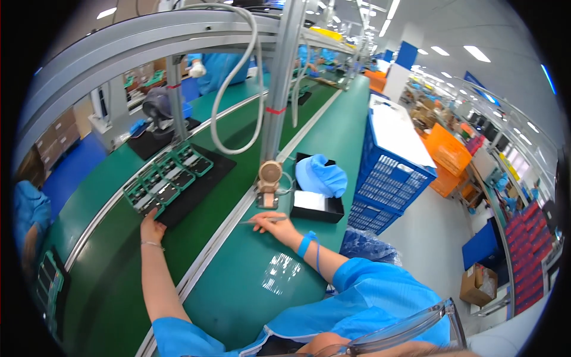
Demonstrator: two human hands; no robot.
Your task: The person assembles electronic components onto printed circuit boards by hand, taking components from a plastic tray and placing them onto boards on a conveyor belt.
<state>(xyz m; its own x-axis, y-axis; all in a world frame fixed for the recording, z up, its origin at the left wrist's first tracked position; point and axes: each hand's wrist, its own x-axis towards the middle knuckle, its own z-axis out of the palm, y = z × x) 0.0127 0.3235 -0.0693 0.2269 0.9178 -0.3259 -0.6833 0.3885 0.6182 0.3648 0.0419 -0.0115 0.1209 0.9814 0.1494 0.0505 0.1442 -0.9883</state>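
Observation:
Several green frames with pale and dark parts, which look like a circuit board panel [163, 185], lie on a black mat [205, 184] on the dark green conveyor belt. My left hand [153, 228] reaches over the belt, its fingers closed on the panel's near corner; some fingertips are hidden there. Over the green bench beside the belt, my right hand [275, 228] pinches a slim metal tool like tweezers [277, 219], its thin tip pointing left. A blue wrist band [307, 244] with a cord circles my right wrist. Just beyond that hand stands a tan round-topped device [269, 174].
A black tray [321, 213] holding a blue cap [321, 176] sits right of the device. Stacked blue crates [386, 172] stand at the bench's right. A metal post [279, 89] and a looping white hose [215, 128] rise ahead. Another board [50, 285] lies far left, near a co-worker's sleeve [33, 205].

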